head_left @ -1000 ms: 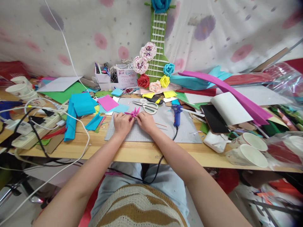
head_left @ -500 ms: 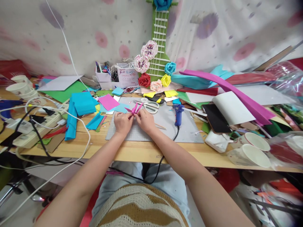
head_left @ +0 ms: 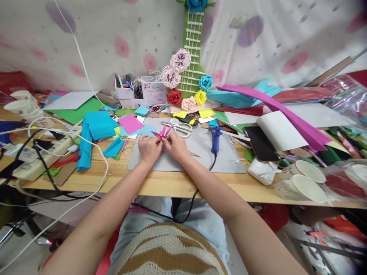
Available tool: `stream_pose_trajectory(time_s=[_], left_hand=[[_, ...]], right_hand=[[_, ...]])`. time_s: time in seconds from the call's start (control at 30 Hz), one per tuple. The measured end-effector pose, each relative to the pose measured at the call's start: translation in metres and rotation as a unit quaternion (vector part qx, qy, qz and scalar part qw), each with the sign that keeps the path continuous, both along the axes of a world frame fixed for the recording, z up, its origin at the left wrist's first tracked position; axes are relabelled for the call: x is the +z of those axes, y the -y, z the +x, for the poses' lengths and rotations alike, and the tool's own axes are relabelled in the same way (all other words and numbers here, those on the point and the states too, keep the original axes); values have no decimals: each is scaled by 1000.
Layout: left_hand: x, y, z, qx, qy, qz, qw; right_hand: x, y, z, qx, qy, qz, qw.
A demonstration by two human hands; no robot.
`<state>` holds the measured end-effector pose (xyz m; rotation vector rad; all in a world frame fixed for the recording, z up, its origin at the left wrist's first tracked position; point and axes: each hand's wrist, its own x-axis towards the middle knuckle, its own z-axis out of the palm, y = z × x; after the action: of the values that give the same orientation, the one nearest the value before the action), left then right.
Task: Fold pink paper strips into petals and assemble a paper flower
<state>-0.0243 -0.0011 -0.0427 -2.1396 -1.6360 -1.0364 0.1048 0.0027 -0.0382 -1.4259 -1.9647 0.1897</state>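
Note:
Between my two hands is a magenta paper flower [head_left: 163, 131] with pointed petals spreading upward. My left hand [head_left: 150, 147] pinches its base from the left, fingers curled in. From the other side, my right hand [head_left: 175, 145] closes thumb and fingers on the same base; the fingertips of both hands meet and hide the lower end. Both hands are over a grey cutting mat [head_left: 229, 152]. Just behind my right hand lie scissors [head_left: 183, 130], and a thin wooden stick [head_left: 194, 153] is beside its wrist.
A blue glue gun [head_left: 215, 139] rests on the mat's right, its cord running off the front edge. A power strip [head_left: 48, 156] with tangled cables occupies the left. Blue crepe paper [head_left: 100, 125], a phone [head_left: 259, 143] and paper cups [head_left: 301, 188] lie around. Behind stands a flower-decorated green guitar shape [head_left: 187, 72].
My hands stay in nearly the same place, still pinching the magenta flower. The whole view has shifted very slightly; nothing has been picked up or put down.

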Motion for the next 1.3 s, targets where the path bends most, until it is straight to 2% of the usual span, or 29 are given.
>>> stream_pose_trajectory(time_s=[0.23, 0.5, 0.73, 1.07, 1.23, 1.3], left_hand=[[-1, 1, 0, -9, -7, 7, 1000], [2, 4, 0, -23, -43, 21, 999], [2, 4, 1, -18, -32, 17, 999], [-2, -2, -4, 1, -28, 14, 999], [-4, -4, -12, -18, -52, -3, 998], [-3, -5, -15, -4, -46, -7, 999]], right_hand=[[1, -3, 0, 1, -13, 2, 1000], [8, 3, 1, -28, -70, -48, 996], [11, 1, -1, -43, -84, -55, 994], [10, 2, 4, -32, -3, -91, 995], [15, 8, 11, -17, 16, -97, 995], [18, 12, 13, -25, 33, -111, 993]])
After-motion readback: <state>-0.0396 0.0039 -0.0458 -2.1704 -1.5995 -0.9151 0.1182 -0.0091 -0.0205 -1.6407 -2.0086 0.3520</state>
